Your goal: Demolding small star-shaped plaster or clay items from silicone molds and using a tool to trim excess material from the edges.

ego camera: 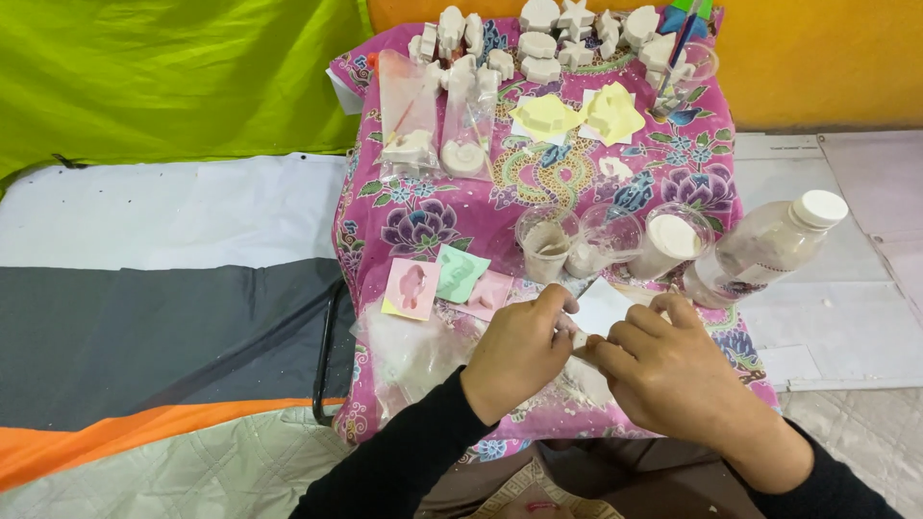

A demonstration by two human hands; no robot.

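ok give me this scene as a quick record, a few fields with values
surface: small table under a pink floral cloth
left hand: pinching a small white piece
right hand: gripping the same piece from the other side
near hands: three clear cups with pale powder, a white-capped bottle lying tilted
front left: pink and green moulds
far edge: white cast figures, two yellow moulds, two bagged figures

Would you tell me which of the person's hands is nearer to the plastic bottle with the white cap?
Right. The right hand lies just below and left of the plastic bottle, with a small gap. The left hand is farther left, beyond the right hand.
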